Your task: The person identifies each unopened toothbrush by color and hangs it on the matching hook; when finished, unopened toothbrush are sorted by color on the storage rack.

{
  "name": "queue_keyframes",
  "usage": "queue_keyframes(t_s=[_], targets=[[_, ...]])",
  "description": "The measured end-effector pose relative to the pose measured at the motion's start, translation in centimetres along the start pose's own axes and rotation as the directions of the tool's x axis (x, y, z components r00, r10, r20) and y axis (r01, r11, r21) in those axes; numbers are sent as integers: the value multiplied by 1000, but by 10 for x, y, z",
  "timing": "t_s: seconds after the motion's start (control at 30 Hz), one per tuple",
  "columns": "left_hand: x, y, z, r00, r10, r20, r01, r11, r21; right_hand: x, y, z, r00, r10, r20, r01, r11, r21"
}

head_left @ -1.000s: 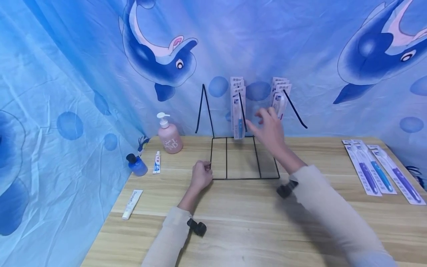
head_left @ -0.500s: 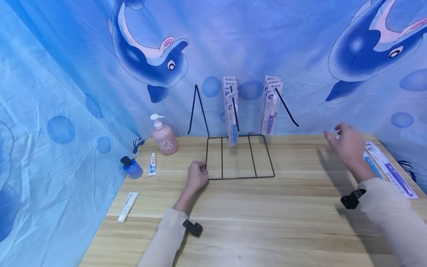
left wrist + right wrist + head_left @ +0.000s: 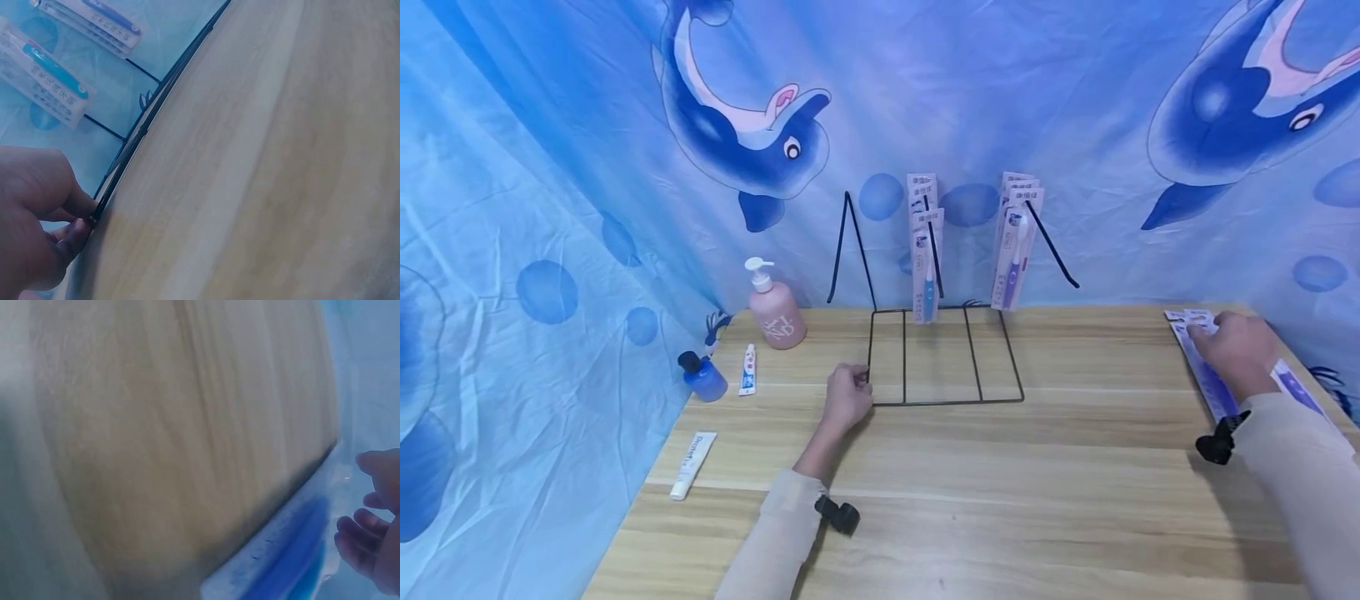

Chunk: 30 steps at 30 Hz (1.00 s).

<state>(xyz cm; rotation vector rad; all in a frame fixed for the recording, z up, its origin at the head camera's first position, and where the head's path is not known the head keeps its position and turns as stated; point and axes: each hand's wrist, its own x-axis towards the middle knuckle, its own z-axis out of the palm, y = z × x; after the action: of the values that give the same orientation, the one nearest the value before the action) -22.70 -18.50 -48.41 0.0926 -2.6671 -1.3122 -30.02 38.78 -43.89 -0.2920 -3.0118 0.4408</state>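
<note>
My left hand (image 3: 848, 398) pinches the left side of a black wire rack (image 3: 947, 403) between thumb and fingers, as the left wrist view shows closely. Packaged toothbrushes hang from the rack's hooks: a blue toothbrush pack (image 3: 927, 275) in front in the middle and a purple toothbrush pack (image 3: 1017, 254) in front on the right. The left hook (image 3: 837, 250) carries nothing. At the table's right side my right hand (image 3: 1240, 350) is over several packaged toothbrushes (image 3: 1213, 392), partly covering them. In the right wrist view its fingers (image 3: 356, 540) are spread apart just beside a purple toothbrush pack (image 3: 275, 550).
On the left of the wooden table (image 3: 925, 500) stand a pink pump bottle (image 3: 778, 317) and a small blue bottle (image 3: 704, 379). Two toothpaste tubes, a small tube (image 3: 748, 371) and a white tube (image 3: 693, 465), lie near them. A blue dolphin curtain (image 3: 1000, 100) hangs behind.
My right hand has moved from the rack's hooks out to the right, down over the toothbrush packs on the table. The hanging middle pack swung and settled. My left hand stays on the rack.
</note>
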Motion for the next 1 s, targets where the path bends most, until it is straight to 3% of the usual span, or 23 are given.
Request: queue_keyframes(t_s=[0.2,0.53,0.77,1.0], targets=[[-1,0,1,1000,19,-9,-19,1000,3,-3,2,14,997,69,44,-73,991,108],[-1,2,0,1000,21,-11,-21,1000,1,-2,-4,21,996,82,33,-85,993,86],[-1,3,1,1000,18,-2,-18,1000,1,-3,-5,14,997,75,17,-76,993,85],[-1,4,-1,1000,-25,7,25,1000,-13,-5,-23,-4,997,53,-54,-44,988,150]])
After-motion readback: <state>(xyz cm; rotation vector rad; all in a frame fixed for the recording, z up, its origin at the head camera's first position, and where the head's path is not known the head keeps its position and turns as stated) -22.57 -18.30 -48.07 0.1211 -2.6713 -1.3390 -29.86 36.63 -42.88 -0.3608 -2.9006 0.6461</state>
